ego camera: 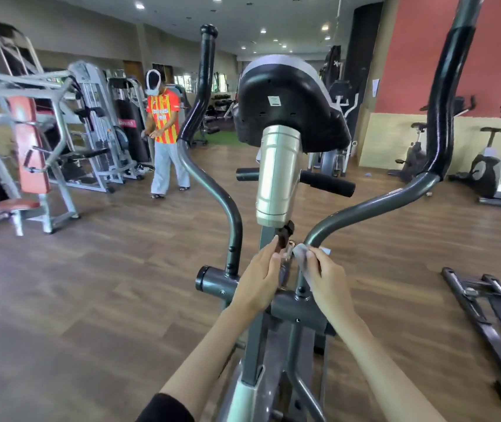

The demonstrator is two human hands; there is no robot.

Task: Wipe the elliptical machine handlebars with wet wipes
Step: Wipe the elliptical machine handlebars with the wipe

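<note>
While left hand (pixel 258 278) touches a knob (pixel 285 234), right hand (pixel 325 277) pinches a wet wipe (pixel 301 254).

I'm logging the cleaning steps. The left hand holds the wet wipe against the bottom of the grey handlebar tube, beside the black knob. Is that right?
Not quite. The head view shows the wet wipe in the right hand, not the left, held against the bottom of the grey handlebar tube beside the black knob. The left hand reaches to that knob.
</note>
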